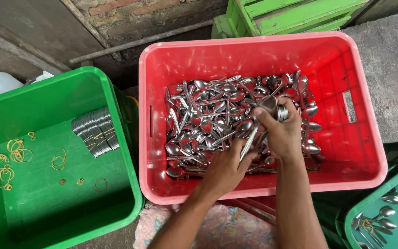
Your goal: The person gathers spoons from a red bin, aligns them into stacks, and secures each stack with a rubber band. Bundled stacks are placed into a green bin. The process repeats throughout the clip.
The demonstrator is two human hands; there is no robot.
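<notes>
our right hand clamps a nested stack of spoons, bowls up; our left hand, just below, pinches one spoon handle. under both, loose spoons fill the red crate. stiff, slick steel; grip handles.

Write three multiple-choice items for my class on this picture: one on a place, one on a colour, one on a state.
1. Where does the banded bundle of spoons lie?
A red crate
B green crate
C floor

2. What colour are the loose rubber bands?
A yellow
B blue
C black

3. What is the right hand doing?
A resting open
B gripping a stack of spoons
C holding a band

Answers: B, the bundle lies in the green crate; A, the bands show yellow; B, its fingers close round stacked spoons above the red crate.
</notes>
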